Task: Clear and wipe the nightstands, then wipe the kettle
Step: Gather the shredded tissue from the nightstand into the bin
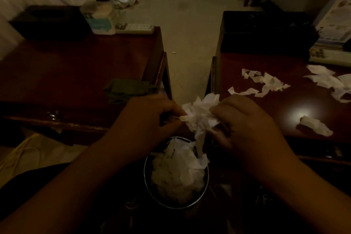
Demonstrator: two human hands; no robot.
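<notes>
Hands meet over the bin, which stands near, between the two nightstands, full of crumpled white paper. The left hand and right hand both have fingers curled tight on one wad of tissue (a strip hangs into the bin). The left nightstand carries a green cloth, remote and dark tissue box. Torn paper scraps litter the right nightstand.

One head-worn camera looks forward and down, close above both hands.
</notes>
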